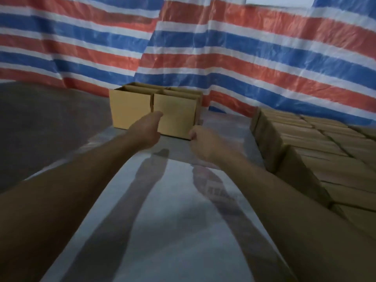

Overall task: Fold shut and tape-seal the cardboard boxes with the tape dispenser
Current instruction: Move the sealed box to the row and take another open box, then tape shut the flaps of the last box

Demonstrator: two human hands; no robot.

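Striped tarp (pixel 223 43) wall, dim light

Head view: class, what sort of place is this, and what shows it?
Probably a makeshift packing area: open cardboard boxes ahead, packed rows of boxes at right, a striped tarpaulin hung behind.

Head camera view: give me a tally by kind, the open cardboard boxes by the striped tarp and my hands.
Open boxes: 4, two in front and two behind
Hands: 2, left hand and right hand
Total: 6
The stacked boxes on the right are too blurred to count.
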